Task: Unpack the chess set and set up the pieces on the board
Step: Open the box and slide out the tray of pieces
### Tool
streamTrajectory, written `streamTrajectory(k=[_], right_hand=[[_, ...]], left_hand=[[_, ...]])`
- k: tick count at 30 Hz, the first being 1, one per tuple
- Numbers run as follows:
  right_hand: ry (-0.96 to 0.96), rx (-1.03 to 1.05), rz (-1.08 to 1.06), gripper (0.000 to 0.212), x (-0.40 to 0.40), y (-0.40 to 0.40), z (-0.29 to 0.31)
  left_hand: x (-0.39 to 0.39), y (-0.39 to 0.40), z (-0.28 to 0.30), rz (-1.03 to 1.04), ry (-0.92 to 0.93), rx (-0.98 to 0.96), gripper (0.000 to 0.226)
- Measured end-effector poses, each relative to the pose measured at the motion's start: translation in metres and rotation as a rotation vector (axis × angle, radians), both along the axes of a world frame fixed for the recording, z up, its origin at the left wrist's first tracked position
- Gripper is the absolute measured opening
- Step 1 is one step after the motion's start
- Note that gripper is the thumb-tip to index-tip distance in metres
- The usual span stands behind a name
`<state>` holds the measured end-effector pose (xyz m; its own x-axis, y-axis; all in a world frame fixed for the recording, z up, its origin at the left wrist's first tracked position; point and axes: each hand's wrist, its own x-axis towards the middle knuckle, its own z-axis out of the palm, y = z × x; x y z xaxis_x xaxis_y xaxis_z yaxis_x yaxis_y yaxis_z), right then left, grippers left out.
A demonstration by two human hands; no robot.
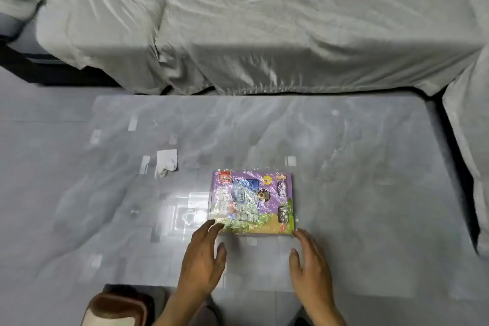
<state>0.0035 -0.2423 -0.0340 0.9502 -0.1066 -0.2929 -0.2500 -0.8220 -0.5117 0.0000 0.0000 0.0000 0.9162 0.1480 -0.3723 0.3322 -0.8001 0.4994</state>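
Observation:
A flat purple chess set box point(252, 201), wrapped in shiny clear film, lies on the grey glass table point(357, 180) near its front edge. My left hand point(202, 257) lies open just in front of the box's near left corner, fingertips close to or touching the film there. My right hand point(311, 262) is open at the near right corner, fingertips at the box's edge. Neither hand holds anything. No board or pieces are visible.
A small white crumpled paper point(166, 163) lies on the table left of the box. A grey covered sofa point(251, 29) runs behind the table and down its right side. A brown and cream cushion point(119, 309) sits at the bottom left.

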Motion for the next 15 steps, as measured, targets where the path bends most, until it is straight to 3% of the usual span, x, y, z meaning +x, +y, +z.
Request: streamTrajectory(k=[1,3,6,9,15], right_hand=[[-0.075,0.019,0.116,0.041,0.009,0.005,-0.017],[-0.155,-0.172,0.342,0.059,0.021,0.008,-0.069],[-0.309,-0.297,0.596,0.065,0.035,0.010,-0.133],[-0.544,-0.380,0.597,0.063,0.041,0.007,-0.181],[-0.791,-0.357,0.515,0.058,0.045,0.013,-0.205]], left_hand=[[0.010,-0.001,-0.023,-0.075,-0.072,0.000,0.054],[0.025,0.000,-0.077,-0.297,-0.144,0.119,0.057],[0.040,0.010,-0.147,-0.530,-0.211,0.252,0.057],[0.046,0.016,-0.193,-0.543,-0.365,0.346,0.055],[0.051,0.013,-0.216,-0.504,-0.593,0.405,0.056]])
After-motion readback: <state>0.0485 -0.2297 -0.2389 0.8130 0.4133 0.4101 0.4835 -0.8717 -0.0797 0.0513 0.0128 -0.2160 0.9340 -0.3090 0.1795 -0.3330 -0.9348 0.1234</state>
